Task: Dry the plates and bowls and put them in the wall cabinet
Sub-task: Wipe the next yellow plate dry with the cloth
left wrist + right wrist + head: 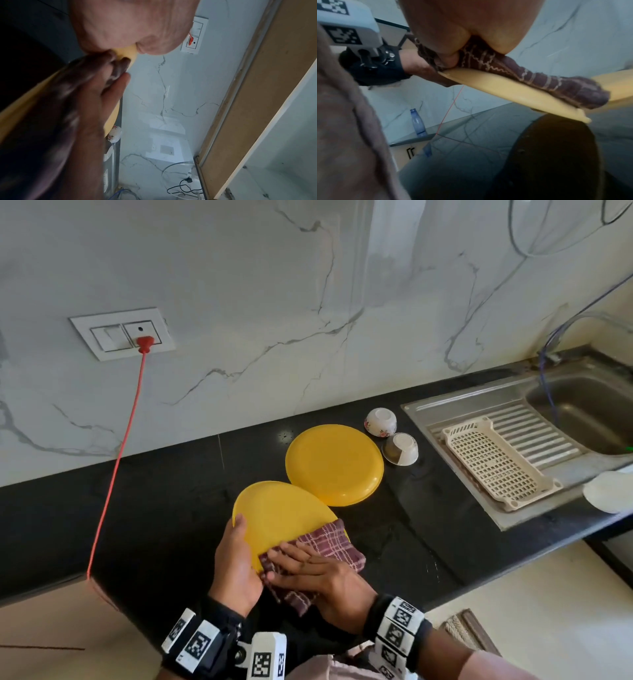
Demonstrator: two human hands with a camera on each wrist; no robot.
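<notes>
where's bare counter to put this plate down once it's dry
The widest bare patch of black counter lies left of the held plate, toward the red cord. To the right it is crowded: second yellow plate, two upturned bowls, then the drying rack.

A long black counter runs along the white marble wall. A yellow plate lies upside down on it, near the middle. Just to the right of the plate sit two small white bowls, also upside down. The far bowl has little flowers on its side. The near bowl is just beside it. Farther right, a metal sink is set into the counter. A cream plastic tray with holes lies on the sink's ribbed part.
</notes>
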